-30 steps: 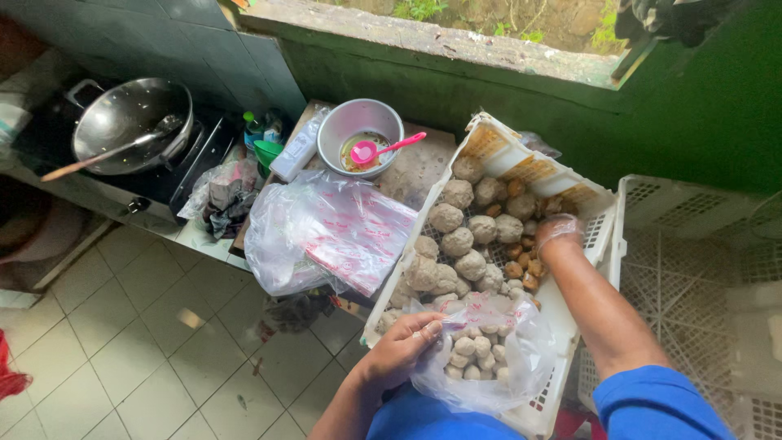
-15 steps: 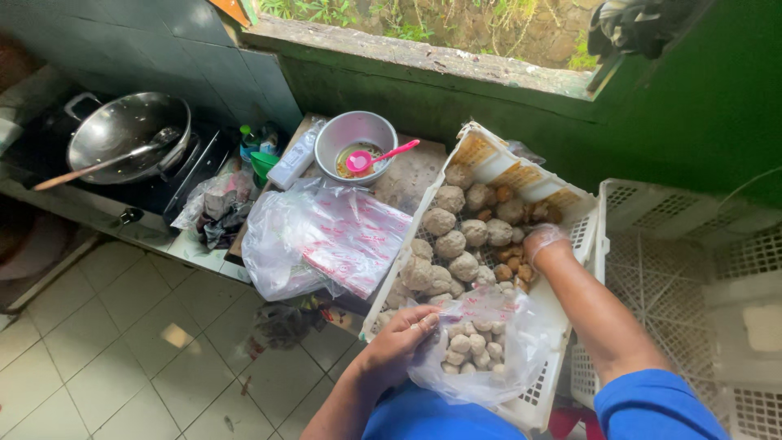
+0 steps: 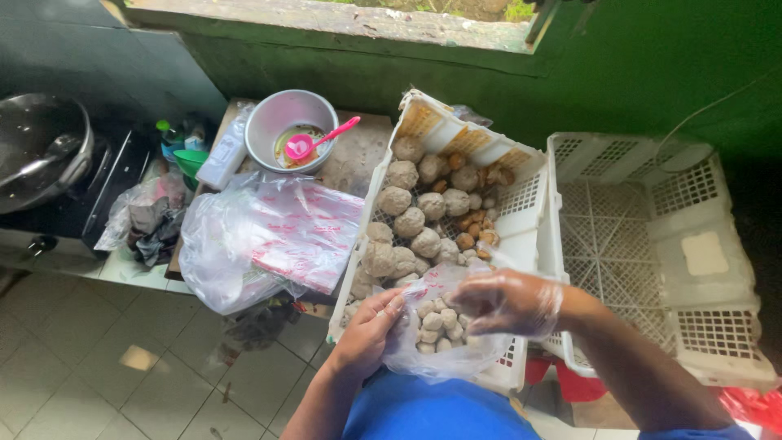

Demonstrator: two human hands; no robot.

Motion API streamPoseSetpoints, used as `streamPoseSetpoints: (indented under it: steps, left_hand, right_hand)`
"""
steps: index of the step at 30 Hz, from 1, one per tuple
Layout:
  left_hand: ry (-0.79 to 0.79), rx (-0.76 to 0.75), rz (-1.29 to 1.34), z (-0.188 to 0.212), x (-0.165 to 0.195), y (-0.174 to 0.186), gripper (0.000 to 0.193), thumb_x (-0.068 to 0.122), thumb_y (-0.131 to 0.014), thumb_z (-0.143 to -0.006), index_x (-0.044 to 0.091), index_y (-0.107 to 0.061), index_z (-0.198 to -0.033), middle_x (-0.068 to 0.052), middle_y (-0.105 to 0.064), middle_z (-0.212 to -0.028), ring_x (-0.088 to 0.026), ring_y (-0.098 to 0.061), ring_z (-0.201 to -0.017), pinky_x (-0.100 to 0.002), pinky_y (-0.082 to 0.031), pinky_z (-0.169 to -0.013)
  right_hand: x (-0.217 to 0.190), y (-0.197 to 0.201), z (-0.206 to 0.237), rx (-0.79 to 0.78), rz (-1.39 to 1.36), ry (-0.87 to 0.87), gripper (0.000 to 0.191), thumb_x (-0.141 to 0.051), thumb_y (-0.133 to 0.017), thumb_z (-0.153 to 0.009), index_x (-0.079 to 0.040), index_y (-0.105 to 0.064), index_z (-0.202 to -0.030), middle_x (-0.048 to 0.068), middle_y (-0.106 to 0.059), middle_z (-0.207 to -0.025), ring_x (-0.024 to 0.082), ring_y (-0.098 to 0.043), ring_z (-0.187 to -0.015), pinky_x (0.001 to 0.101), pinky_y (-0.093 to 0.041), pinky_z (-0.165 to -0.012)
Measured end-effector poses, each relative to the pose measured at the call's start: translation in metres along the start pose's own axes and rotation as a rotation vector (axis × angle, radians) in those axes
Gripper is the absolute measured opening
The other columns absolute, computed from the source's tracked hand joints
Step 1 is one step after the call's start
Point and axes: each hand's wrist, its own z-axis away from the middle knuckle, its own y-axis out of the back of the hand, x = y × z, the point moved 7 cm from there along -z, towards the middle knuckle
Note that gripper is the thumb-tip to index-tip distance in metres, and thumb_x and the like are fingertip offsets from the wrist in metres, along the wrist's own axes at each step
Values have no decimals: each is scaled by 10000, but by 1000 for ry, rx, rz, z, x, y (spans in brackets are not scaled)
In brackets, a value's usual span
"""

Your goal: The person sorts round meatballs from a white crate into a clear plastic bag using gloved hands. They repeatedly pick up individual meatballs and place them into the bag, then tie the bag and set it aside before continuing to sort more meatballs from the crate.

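A white slotted crate [image 3: 528,204] holds several large grey meatballs [image 3: 401,174] and small brown ones [image 3: 467,220]. Over its near end hangs a clear plastic bag [image 3: 444,342] with several small grey balls inside. My left hand [image 3: 371,330] pinches the bag's left edge. My right hand [image 3: 511,303], covered by a thin clear plastic glove, is at the bag's mouth, fingers curled around its rim.
An empty white crate [image 3: 652,236] sits to the right. Left of the crate lie a stack of clear bags with red print [image 3: 269,236], a metal bowl [image 3: 281,122] with a pink spoon [image 3: 319,140], and a wok [image 3: 37,147] on a stove. Tiled floor below.
My right hand came back from the small brown balls in the crate to the bag's mouth. The camera view shifted right and closer.
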Motion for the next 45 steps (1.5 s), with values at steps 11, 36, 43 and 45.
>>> streamPoseSetpoints:
  steps: [11, 36, 43, 45]
  left_hand:
    - [87, 30, -8, -7, 3, 2, 387, 195, -533, -1051, -41, -616, -1347, -63, -714, -1127, -95, -653, -994, -255, -531, -891]
    - [94, 61, -2, -21, -4, 6, 398, 193, -520, -1043, -27, -609, -1363, -45, -715, -1137, -78, -644, -984, -255, -527, -902]
    - [148, 35, 23, -19, -14, 8, 388, 204, -529, -1045, -21, -609, -1351, -26, -696, -1037, -73, -629, -914, -245, -517, -841]
    - [177, 88, 17, -18, -18, 12, 384, 200, -530, -1027, -15, -606, -1336, -3, -688, -978, -57, -621, -867, -225, -516, -802]
  right_hand:
    - [175, 111, -138, 428, 803, -342, 200, -102, -615, -902, -70, -764, -1032, 186, -740, -1078, 364, -715, -1041, 456, -574, -887]
    - [34, 21, -18, 99, -110, 234, 416, -230, -724, -853, -104, -707, -1249, 35, -740, -1095, 155, -740, -867, 312, -642, -770]
    - [200, 104, -120, 568, -1, -527, 217, -229, -657, -994, -36, -744, -1041, 227, -713, -959, 376, -688, -874, 501, -518, -729]
    - [216, 91, -157, 169, 1116, -468, 168, -198, -696, -869, -146, -806, -985, 91, -768, -1051, 267, -732, -1030, 416, -591, -842]
